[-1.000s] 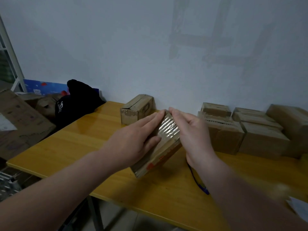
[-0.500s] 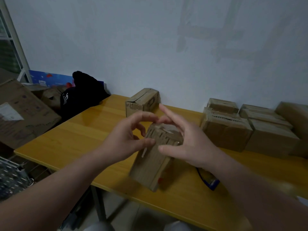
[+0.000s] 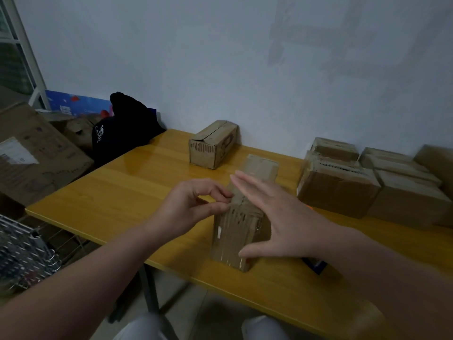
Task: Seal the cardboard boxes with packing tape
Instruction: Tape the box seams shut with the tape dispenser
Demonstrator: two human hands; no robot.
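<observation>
1. Workpiece location. The narrow cardboard box (image 3: 235, 239) sits near the front edge of the yellow table (image 3: 122, 192), its long axis pointing away from the person. The near end face is ribbed and scuffed. Glossy packing tape (image 3: 263, 165) shows on the far part of the top face.

2. Left hand (image 3: 191, 207). Fingers curled; thumb and forefinger pinch the upper left edge of the near end. Whether they hold a tape end or only the cardboard edge cannot be determined.

3. Right hand (image 3: 279, 217). Fingers straight and spread, laid flat along the right side of the box; the thumb presses low on the near end face. Nothing is gripped.

4. Handling assessment. The box is likely light and moderately stiff, though the worn corrugated board may dent under point pressure. Taped faces are probably slippery. Recommended hold: palms flat on the two long sides, keeping fingers off the seam.

5. Adjacent items. A blue-ended object (image 3: 316, 265), unidentified, lies under the right wrist. Further back stands a small box with an open top seam (image 3: 213, 146). A cluster of boxes (image 3: 338, 190) sits to the right against the wall. A black cap (image 3: 122, 133) lies at the far left corner.
</observation>
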